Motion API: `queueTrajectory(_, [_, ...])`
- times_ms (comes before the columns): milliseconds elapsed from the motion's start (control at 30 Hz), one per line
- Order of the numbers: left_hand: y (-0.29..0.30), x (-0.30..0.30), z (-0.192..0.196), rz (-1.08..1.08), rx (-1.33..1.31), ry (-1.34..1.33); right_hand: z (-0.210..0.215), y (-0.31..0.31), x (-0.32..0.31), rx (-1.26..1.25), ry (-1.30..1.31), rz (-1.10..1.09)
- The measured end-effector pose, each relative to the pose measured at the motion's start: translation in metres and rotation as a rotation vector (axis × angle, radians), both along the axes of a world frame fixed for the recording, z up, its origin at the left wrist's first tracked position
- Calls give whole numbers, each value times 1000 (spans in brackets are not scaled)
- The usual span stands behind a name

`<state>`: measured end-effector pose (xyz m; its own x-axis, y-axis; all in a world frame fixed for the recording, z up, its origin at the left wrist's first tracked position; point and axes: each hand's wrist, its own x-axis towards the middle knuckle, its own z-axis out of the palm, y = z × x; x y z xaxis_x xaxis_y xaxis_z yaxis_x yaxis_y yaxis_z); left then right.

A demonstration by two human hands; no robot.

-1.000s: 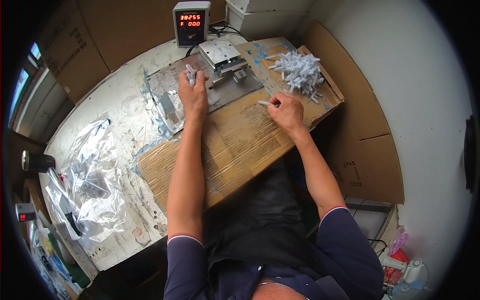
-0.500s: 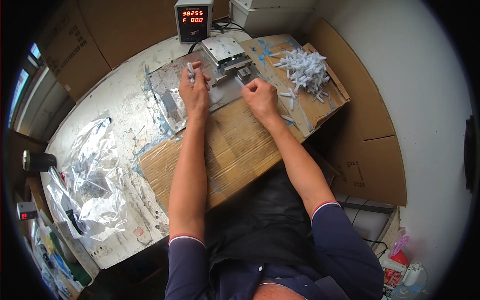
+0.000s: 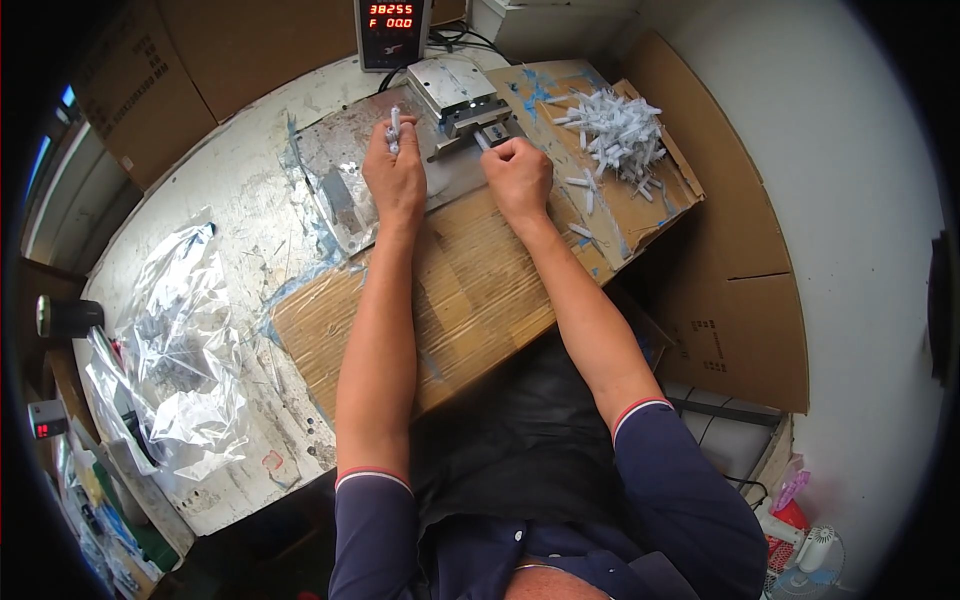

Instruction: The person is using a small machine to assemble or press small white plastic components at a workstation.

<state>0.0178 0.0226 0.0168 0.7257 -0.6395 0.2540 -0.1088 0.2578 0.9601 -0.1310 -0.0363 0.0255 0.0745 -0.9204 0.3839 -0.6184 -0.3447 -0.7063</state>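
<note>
Small white tube-like pieces stick up from my left hand, whose fingers are closed around them. It is held over the metal plate, left of a small metal machine. My right hand is closed in a pinch just in front of the machine's front jaw. A slim pale tube projects from its fingertips up to the jaw; whether its tip sits inside cannot be made out. To the right, a heap of similar white tubes lies on cardboard.
A counter box with red digits stands behind the machine. Flattened cardboard covers the table's front edge under my forearms. Crumpled clear plastic bags lie at left. Upright cardboard borders the right side; a white fan is at lower right.
The view has shifted slightly. My right hand has moved closer to the jaw, bringing the pale tube up to it. My left hand has turned a little, still holding its tubes.
</note>
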Motion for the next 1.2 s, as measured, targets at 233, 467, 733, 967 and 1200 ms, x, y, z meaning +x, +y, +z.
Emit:
queueTrajectory(233, [2,-15,11,153,199,-375,3,-3,-5,30,-11,42])
queueTrajectory(467, [6,-31,13,25,437,-822,17,0,-61,48,-350,229])
queueTrajectory(733, [-4,-27,4,122,426,-942,33,22,-171,-59,247,169])
queueTrajectory(967, [-4,-30,5,136,371,-1005,36,38,-186,-7,372,324])
queueTrajectory(1200, [-2,-28,4,163,327,-1032,39,50,-191,-131,485,393])
